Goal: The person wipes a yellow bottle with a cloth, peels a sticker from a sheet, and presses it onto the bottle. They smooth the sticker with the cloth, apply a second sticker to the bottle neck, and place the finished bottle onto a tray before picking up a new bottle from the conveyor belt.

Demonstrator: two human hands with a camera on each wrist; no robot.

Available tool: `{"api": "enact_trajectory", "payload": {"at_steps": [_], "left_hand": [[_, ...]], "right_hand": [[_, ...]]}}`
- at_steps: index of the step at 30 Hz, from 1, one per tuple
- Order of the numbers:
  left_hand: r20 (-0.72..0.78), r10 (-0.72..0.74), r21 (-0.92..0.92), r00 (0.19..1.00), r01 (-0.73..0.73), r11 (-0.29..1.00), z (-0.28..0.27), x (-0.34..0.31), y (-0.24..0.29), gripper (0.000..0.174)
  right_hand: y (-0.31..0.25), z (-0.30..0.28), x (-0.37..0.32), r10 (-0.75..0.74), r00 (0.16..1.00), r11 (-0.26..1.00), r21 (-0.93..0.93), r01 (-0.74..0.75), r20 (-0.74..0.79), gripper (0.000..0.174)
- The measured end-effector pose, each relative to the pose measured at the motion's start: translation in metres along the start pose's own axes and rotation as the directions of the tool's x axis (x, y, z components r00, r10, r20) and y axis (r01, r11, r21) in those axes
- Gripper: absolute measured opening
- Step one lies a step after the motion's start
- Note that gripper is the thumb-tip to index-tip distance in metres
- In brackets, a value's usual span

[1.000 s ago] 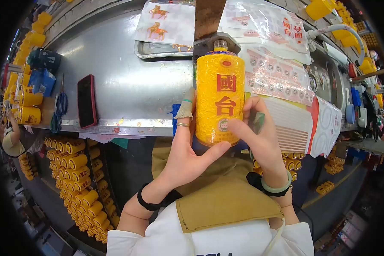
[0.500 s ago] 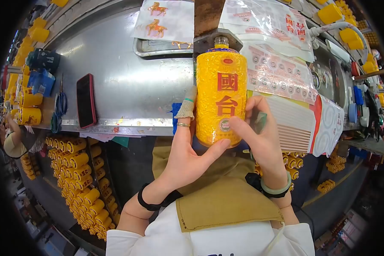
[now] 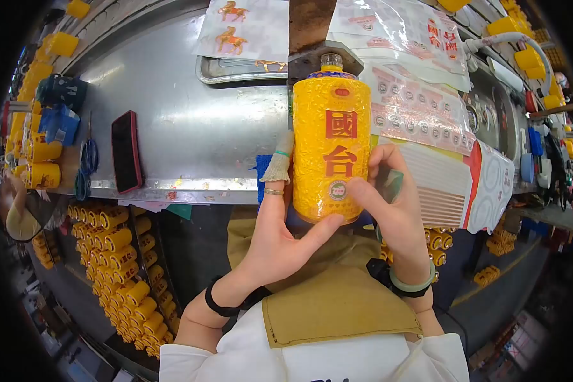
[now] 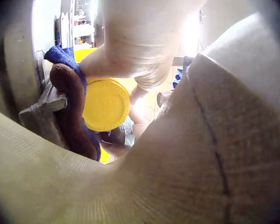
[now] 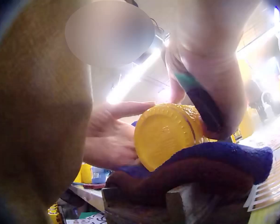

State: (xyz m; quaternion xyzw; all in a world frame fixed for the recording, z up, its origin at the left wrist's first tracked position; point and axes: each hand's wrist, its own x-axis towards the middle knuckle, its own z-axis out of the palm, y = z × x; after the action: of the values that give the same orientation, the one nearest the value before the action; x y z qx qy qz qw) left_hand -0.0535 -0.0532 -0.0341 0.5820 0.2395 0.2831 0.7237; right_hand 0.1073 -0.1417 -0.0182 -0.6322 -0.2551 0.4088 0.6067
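A yellow textured bottle with red characters lies neck away from the body, on a blue cloth over a padded rest. The left hand grips its lower left side, thumb at the bottom edge; a cloth cover wraps one finger. The right hand holds the right side, its thumb pressing beside a small round emblem low on the front. Something dark green sits at a right finger. The bottle's round base shows in the left wrist view.
A red-edged phone and blue-handled scissors lie at left. Behind is a metal tray with horse-print sheets. Sticker sheets cover the right side. Stacked yellow bottles stand below at left.
The bottle appears slightly lower and nearer in the head view. The right thumb has shifted a little rightward, showing more of the emblem. Both hands keep hold of the bottle.
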Motion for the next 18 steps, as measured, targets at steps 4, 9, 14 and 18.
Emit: {"api": "enact_trajectory", "payload": {"at_steps": [4, 9, 14, 18], "left_hand": [[0.017, -0.026, -0.010, 1.000, 0.027, 1.000, -0.0005, 0.0005, 0.0021, 0.093], [0.090, -0.021, 0.026, 0.996, 0.018, 0.999, -0.0043, 0.0001, 0.0005, 0.097], [0.088, -0.002, 0.052, 0.996, -0.003, 0.999, -0.0030, -0.0010, -0.0001, 0.097], [0.088, -0.025, 0.052, 0.996, 0.021, 0.998, -0.0037, -0.0011, 0.0009, 0.097]], "right_hand": [[-0.0021, 0.0004, 0.0007, 0.004, 1.000, 0.999, -0.032, -0.004, -0.003, 0.037], [-0.0033, 0.0006, 0.0000, 0.021, 1.000, 1.000, -0.002, -0.021, 0.003, 0.038], [0.0001, -0.0004, 0.0001, -0.007, 1.000, 1.000, -0.020, 0.007, 0.020, 0.038], [0.0019, 0.0004, 0.0004, -0.013, 1.000, 1.000, -0.016, 0.013, 0.013, 0.039]]}}
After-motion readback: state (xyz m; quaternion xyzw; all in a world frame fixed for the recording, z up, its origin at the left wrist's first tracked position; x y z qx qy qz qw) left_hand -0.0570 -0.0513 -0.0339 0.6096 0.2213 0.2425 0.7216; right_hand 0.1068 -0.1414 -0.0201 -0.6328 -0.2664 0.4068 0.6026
